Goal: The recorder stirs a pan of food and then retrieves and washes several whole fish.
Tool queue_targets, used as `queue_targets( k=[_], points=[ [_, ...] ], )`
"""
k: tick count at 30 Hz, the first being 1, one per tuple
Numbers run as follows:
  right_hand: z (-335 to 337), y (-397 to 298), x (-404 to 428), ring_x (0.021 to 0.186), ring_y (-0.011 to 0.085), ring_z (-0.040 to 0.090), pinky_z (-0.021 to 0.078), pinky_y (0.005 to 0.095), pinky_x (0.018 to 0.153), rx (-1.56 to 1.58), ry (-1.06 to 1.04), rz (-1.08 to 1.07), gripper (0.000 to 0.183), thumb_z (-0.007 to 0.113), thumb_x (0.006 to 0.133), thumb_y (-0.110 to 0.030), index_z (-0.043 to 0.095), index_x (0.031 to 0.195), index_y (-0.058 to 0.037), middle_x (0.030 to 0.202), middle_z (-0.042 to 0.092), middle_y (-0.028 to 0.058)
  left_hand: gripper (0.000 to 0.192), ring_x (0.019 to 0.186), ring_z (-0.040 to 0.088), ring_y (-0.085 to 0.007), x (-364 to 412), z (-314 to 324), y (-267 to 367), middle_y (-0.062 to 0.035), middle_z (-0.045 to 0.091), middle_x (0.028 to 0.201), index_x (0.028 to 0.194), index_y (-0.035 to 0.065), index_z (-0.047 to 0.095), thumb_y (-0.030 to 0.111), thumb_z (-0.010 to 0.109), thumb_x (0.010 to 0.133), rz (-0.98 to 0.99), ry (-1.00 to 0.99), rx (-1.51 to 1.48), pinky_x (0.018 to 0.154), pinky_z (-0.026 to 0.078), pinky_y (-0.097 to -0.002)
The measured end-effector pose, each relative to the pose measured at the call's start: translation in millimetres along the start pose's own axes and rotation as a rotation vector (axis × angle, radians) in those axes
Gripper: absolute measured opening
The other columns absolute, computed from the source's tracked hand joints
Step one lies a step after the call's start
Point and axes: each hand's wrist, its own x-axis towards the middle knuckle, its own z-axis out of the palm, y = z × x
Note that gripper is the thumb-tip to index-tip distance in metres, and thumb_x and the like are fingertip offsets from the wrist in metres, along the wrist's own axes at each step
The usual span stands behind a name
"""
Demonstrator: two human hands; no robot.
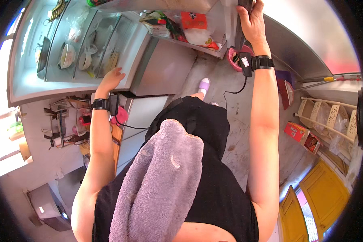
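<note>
An upright refrigerator (78,87) stands open before me. My right hand (254,24) grips the edge of its swung-out door (240,33), thumb on the near side. My left hand (112,79) is at the front of the lit compartment, fingers partly bent and nothing in them. Close to it on the glass shelves are a white bowl (67,56), a smaller bowl (85,61) and a dark pan (43,57). A clear plastic bag (75,33) and a bunch of bananas (57,11) lie farther in.
Packets, one a red package (194,20), fill the door shelf (220,50). A pink basket (230,57) sits on the floor below the door. A knife rack (62,127) hangs at left. To the right are a cream shelf rack (326,118) and a red box (301,136).
</note>
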Motion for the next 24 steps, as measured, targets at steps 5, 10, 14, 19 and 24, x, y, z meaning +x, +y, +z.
queue_targets(
  k=[5,10,14,19,24],
  points=[
    [1.2,9.5,-13.1,0.125,0.0376,0.041,0.0353,0.0362,0.1,-0.114,0.015,-0.011,0.068,0.055,0.091,-0.03,0.019,0.14,-0.0004,0.133,0.041,0.0273,0.071,0.114,0.051,-0.0339,23.3,5.3,-24.7,-0.0272,0.05,0.125,0.138,0.0018,0.034,0.033,0.063,0.08,-0.005,0.161,-0.036,0.095,0.039,-0.0383],
    [6.0,11.5,-13.2,0.105,0.0304,0.053,0.0398,0.0357,0.091,-0.046,-0.015,0.013,0.063,0.057,0.09,-0.031,0.023,0.133,0.0,0.115,0.054,0.0197,0.078,0.13,0.028,-0.0454,91.8,-13.7,-63.1,-0.031,0.025,0.142,0.141,0.0127,0.032,0.039,0.066,0.076,-0.107,0.386,0.406,0.105,0.028,-0.0469],
    [6.1,-3.8,-15.0,0.106,0.0268,0.052,0.0384,0.0337,0.093,-0.046,-0.054,0.108,0.059,0.053,0.091,-0.025,0.021,0.136,-0.0032,0.12,0.052,0.0175,0.075,0.131,0.014,-0.0518,123.4,-51.8,-30.8,-0.0298,0.009,0.147,0.141,0.0234,0.035,0.037,0.065,0.074,-0.431,0.455,0.022,0.104,0.026,-0.0539],
    [-2.9,4.6,-25.0,0.112,0.0258,0.046,0.0335,0.0318,0.098,-0.132,0.032,0.116,0.054,0.046,0.091,-0.018,0.023,0.135,0.0023,0.124,0.048,0.0172,0.058,0.13,0.021,-0.0463,175.0,-77.8,-16.0,-0.0208,0.021,0.147,0.132,0.0237,0.048,0.035,0.057,0.076,-0.567,0.59,0.146,0.105,0.022,-0.0514],
    [-14.4,29.7,-47.0,0.12,0.027,0.04,0.0268,0.0316,0.104,-0.18,0.033,0.103,0.057,0.043,0.092,-0.02,0.021,0.14,0.0038,0.132,0.042,0.0173,0.045,0.123,0.043,-0.0358,233.6,-91.2,-65.1,-0.0149,0.05,0.131,0.123,0.0176,0.057,0.033,0.055,0.08,-0.606,0.665,0.195,0.099,0.03,-0.049]
  ],
)
